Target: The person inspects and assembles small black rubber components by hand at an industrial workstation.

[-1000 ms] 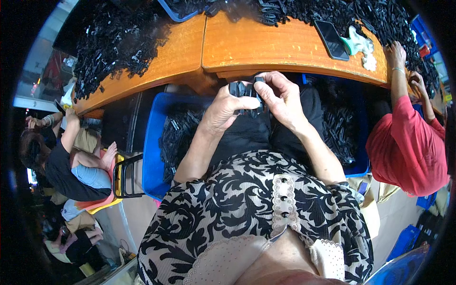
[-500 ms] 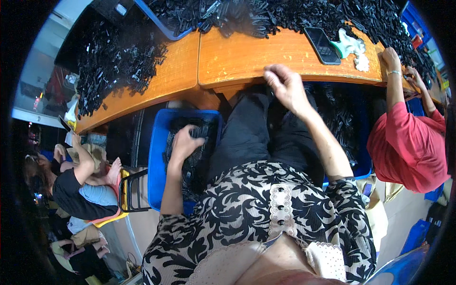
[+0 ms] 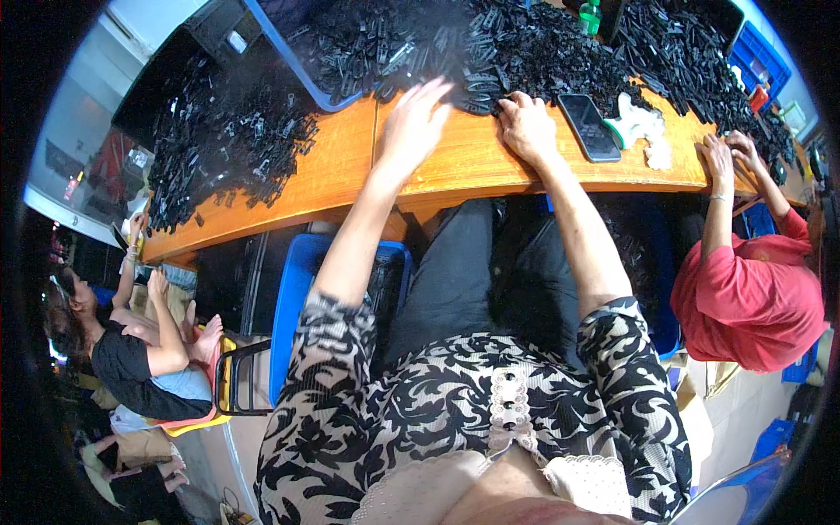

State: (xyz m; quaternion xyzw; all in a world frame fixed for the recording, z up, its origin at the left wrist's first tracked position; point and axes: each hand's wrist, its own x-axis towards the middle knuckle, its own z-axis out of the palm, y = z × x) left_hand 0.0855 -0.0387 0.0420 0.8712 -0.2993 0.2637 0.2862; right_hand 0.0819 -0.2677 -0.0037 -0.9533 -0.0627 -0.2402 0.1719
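Two co-workers: a red-topped person (image 3: pixel 744 302) is positioned at the right of the bench; a black-topped person (image 3: pixel 144 376) sits at the left.
Phone and cloth: from my station I read a dark phone (image 3: pixel 590 128) just right of the right hand, with a crumpled white cloth (image 3: pixel 643 127) (green along one edge) beside it.
Blue rim: a container edge (image 3: pixel 293 66) slants down to the tabletop, left of the left hand.
Bottle: a green bottle (image 3: pixel 590 17) stands among the parts at the far side.
Black parts: the main heap (image 3: pixel 490 48) lies directly ahead of both sets of fingers; a second heap (image 3: pixel 232 131) lies farther left.
Left hand (image 3: pixel 416 122): fingers extended and slightly parted, tips near the heap's front edge (motion blur present); I cannot confirm contact.
Right hand (image 3: pixel 528 129): fingers curled at the heap's edge; I cannot tell whether they grip a part.
Bench (image 3: pixel 341 162): worn orange-brown wood, seam between two sections.
Below: a blue bin (image 3: pixel 290 306) sits beside the left leg.
Room: pale floor (image 3: pixel 214 455), cluttered toward both sides.
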